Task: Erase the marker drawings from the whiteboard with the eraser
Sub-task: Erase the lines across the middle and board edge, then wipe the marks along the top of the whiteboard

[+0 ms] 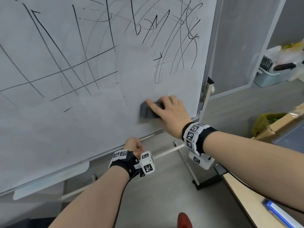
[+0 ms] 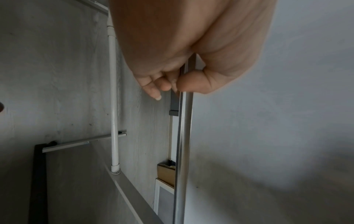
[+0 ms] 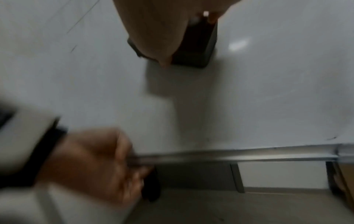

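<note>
Eraser (image 1: 148,111): dark grey block, flat against the lower right of the whiteboard; we judge it light and rigid on the back, with a softer wiping face
Hold point: we would take it across the back, fingers on the long sides, palm pressing it square to the surface
Right hand (image 1: 167,111): ours, wrapped over the eraser, forefinger laid along its top, thumb on the lower side; a firm hold
Whiteboard (image 1: 49,132): smooth and slick, so the block should slide easily; it stands on a frame and may sway under pressure
Marker drawings (image 1: 79,63): black lines and arcs across the upper and left areas, not yet wiped; the patch around the eraser looks clean
Left hand (image 1: 133,145): ours, fingers and thumb curled round the bottom rail (image 2: 184,144), bracing the board
Beyond: a storage bin (image 1: 273,74) on the floor to the right
</note>
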A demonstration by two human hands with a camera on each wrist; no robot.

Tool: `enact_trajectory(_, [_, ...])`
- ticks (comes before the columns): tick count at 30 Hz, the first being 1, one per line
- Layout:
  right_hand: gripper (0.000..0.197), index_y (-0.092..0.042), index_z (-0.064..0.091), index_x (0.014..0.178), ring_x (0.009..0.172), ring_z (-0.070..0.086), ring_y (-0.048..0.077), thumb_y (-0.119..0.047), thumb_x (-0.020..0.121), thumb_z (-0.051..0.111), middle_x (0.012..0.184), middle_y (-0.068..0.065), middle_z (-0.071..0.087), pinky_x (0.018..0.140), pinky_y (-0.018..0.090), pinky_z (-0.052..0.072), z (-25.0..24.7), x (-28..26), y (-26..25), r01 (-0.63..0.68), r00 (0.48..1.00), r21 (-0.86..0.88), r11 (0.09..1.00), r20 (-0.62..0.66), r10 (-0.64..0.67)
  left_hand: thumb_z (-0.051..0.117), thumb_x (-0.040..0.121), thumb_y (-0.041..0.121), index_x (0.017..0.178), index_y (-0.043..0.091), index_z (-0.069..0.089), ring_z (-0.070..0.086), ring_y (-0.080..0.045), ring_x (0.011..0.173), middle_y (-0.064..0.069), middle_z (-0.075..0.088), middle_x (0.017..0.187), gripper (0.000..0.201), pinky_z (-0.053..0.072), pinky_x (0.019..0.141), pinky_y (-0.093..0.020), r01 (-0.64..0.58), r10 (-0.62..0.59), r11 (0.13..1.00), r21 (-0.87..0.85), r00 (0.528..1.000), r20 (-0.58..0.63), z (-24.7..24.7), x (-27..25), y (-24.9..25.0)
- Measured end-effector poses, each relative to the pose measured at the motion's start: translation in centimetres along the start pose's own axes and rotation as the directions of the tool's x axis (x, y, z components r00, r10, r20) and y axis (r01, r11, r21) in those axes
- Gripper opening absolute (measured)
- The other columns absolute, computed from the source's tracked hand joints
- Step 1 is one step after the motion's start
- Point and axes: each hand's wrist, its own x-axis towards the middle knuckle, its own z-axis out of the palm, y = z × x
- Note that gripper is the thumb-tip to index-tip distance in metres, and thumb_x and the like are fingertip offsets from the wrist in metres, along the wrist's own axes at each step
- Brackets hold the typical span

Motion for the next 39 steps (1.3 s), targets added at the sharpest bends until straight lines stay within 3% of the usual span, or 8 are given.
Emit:
enact_trajectory(4, [0.073, -0.023, 0.029, 0.150, 0.095, 0.041, 0.031, -0.029, 0.086, 0.062, 0.111, 0.013, 0.046, 0.079, 0.043, 0.043, -2.0, 1.0, 1.4, -0.220, 0.946, 0.195, 0.956, -0.195, 0.257, 0.028, 0.080, -0.012, 0.059, 0.008, 0.028, 0.030, -0.020, 0.059, -0.006, 0.029, 0.070, 0.029, 0.044, 0.068, -0.028, -0.037, 0.036, 0.999, 0.037, 0.999, 0.013, -0.3, 0.3, 0.0])
enact_trajectory(10, [0.072, -0.018, 0.035, 0.147, 0.097, 0.041, 0.030, -0.029, 0.083, 0.066, 0.113, 0.009, 0.045, 0.082, 0.043, 0.045, -4.0, 1.5, 2.0, -0.230, 0.961, 0.195, 0.953, -0.108, 0.254, 0.035, 0.078, -0.012, 0.062, 0.004, 0.038, 0.054, -0.029, 0.057, -0.010, 0.035, 0.067, 0.023, 0.054, 0.060, -0.039, -0.031, 0.010, 0.969, 0.247, 0.996, 0.085, -1.4, -1.0, 1.9])
enact_trajectory(14, [0.050, -0.013, 0.049, 0.118, 0.098, 0.044, 0.027, -0.025, 0.076, 0.072, 0.111, 0.005, 0.050, 0.081, 0.046, 0.046, -5.3, 1.8, 1.9, -0.257, 0.952, 0.259, 0.931, -0.097, 0.290, 0.041, 0.081, -0.001, 0.076, 0.008, 0.037, 0.060, -0.030, 0.057, -0.013, 0.037, 0.083, 0.011, 0.054, 0.052, -0.039, 0.002, -0.114, 0.894, 0.448, 0.968, 0.223, -1.9, -4.4, 3.5])
enact_trajectory(17, [0.045, -0.015, 0.049, 0.108, 0.095, 0.045, 0.027, -0.025, 0.073, 0.075, 0.106, 0.004, 0.052, 0.078, 0.046, 0.048, -6.4, 1.8, 1.7, -0.238, 0.962, 0.261, 0.936, -0.069, 0.263, 0.043, 0.085, 0.009, 0.074, 0.010, 0.039, 0.062, -0.025, 0.040, -0.012, 0.045, 0.087, 0.011, 0.044, 0.063, -0.030, -0.057, -0.131, 0.826, 0.560, 0.948, 0.289, -1.3, -7.2, 4.8])
enact_trajectory(22, [0.045, -0.015, 0.049, 0.109, 0.098, 0.044, 0.026, -0.031, 0.075, 0.073, 0.109, 0.004, 0.050, 0.077, 0.044, 0.048, -9.6, 1.9, 1.6, -0.151, 0.985, 0.176, 0.973, -0.057, 0.163, 0.052, 0.084, 0.020, 0.081, 0.010, 0.050, 0.063, -0.025, 0.063, -0.015, 0.070, 0.087, 0.011, 0.050, 0.069, -0.030, -0.192, -0.117, 0.723, 0.664, 0.913, 0.391, 0.8, -12.3, 9.1])
enact_trajectory(31, [0.045, -0.013, 0.049, 0.109, 0.097, 0.044, 0.027, -0.023, 0.073, 0.072, 0.106, 0.005, 0.052, 0.076, 0.044, 0.048, -17.8, 5.0, 3.2, -0.139, 0.969, 0.085, 0.987, -0.196, 0.154, 0.051, 0.089, 0.022, 0.075, 0.015, 0.055, 0.063, -0.020, 0.066, -0.008, 0.070, 0.077, 0.016, 0.052, 0.072, -0.030, -0.537, 0.079, 0.530, 0.656, 0.802, 0.592, 4.6, -25.3, 18.3])
enact_trajectory(35, [0.043, -0.014, 0.049, 0.113, 0.099, 0.044, 0.028, -0.021, 0.075, 0.069, 0.109, 0.006, 0.052, 0.078, 0.044, 0.047, -20.3, 7.1, 3.2, -0.118, 0.961, 0.073, 0.990, -0.245, 0.132, 0.050, 0.093, 0.012, 0.075, 0.006, 0.056, 0.059, -0.019, 0.062, -0.009, 0.066, 0.073, 0.021, 0.053, 0.069, -0.031, -0.748, 0.324, 0.432, 0.504, 0.650, 0.688, 5.7, -32.4, 22.0])
enact_trajectory(39, [0.045, -0.015, 0.049, 0.119, 0.105, 0.043, 0.029, -0.021, 0.078, 0.067, 0.117, 0.008, 0.050, 0.080, 0.044, 0.047, -23.3, 10.3, 3.2, -0.102, 0.916, 0.126, 0.987, -0.375, 0.143, 0.054, 0.085, 0.009, 0.077, 0.013, 0.056, 0.057, -0.022, 0.070, -0.007, 0.062, 0.081, 0.009, 0.053, 0.071, -0.038, -0.946, 0.773, -0.057, 0.321, 0.161, 0.614, 6.7, -38.2, 26.3])
